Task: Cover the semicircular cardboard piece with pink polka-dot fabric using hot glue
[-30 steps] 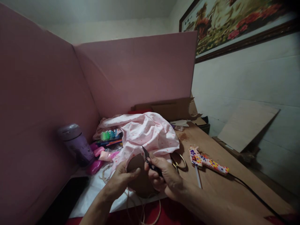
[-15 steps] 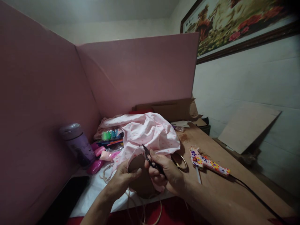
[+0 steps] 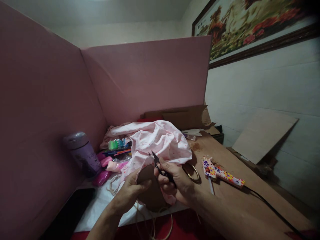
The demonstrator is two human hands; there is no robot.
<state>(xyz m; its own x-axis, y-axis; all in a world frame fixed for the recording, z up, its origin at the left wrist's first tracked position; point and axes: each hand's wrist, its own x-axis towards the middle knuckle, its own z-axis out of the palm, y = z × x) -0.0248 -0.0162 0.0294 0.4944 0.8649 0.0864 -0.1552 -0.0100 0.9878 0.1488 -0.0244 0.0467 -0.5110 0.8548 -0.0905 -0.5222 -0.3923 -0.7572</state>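
My left hand (image 3: 132, 188) is closed on the left edge of a brown cardboard piece (image 3: 152, 191) with a rounded top, and pale pink cloth shows along its rim. In my right hand (image 3: 176, 181) is a pair of small black thread snips (image 3: 160, 166), held just above the cardboard's right side. The two pointed blades are apart and aim up and to the left. Behind them lies a crumpled pink spotted cloth (image 3: 162, 143). Loops of beige cord (image 3: 170, 225) hang below the cardboard.
On the right of the table lies a flower-patterned glue gun (image 3: 222, 173) with a black cable. A gold-coloured ring (image 3: 193, 173) sits near my right hand. At left stand a purple tumbler (image 3: 83, 155), pink packets (image 3: 102, 177) and a black flat object (image 3: 68, 211). Pink panels (image 3: 147, 73) enclose the back and left.
The blades of the snips have spread apart, so that two tips now show where one did before. My left hand and the cardboard stay almost where they were.
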